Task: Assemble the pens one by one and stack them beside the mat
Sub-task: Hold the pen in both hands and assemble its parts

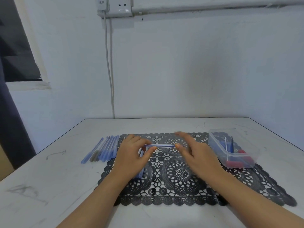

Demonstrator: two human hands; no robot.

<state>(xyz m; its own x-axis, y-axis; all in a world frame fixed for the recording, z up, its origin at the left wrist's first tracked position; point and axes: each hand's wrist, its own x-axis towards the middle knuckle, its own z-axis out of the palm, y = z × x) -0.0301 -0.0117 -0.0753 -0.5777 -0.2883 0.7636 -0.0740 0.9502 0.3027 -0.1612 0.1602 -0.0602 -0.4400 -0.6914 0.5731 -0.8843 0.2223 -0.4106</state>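
- left hand (131, 155) has a proper pinch on the pen (160, 146): thumb and curled fingers clamp its left end, knuckles up, palm facing down toward the mat (174, 178)
- the pen is thin and clear with blue inside. It lies level, running left to right between the two hands, above the far middle of the mat
- right hand (197, 153) is blurry, but its fingers look straight and spread, pointing away from the person. Only the thumb tip meets the pen's right end, so it's touching rather than clutching
- both forearms come in from the bottom edge and angle toward each other over the mat
- there's a blue piece (141, 174) on the mat, mostly hidden under the left wrist. Can't tell what part it is
- finished pens (105, 149) lie in a side-by-side row on the table (49, 178), just beside the mat's left edge, mostly blue with one darker cap
- a clear plastic tub (217, 148) sits on the mat's far right corner, with blue and red bits and a couple of thin sticks inside
- behind it all is a white wall with a socket (122, 5) and a cable (109, 71) running down
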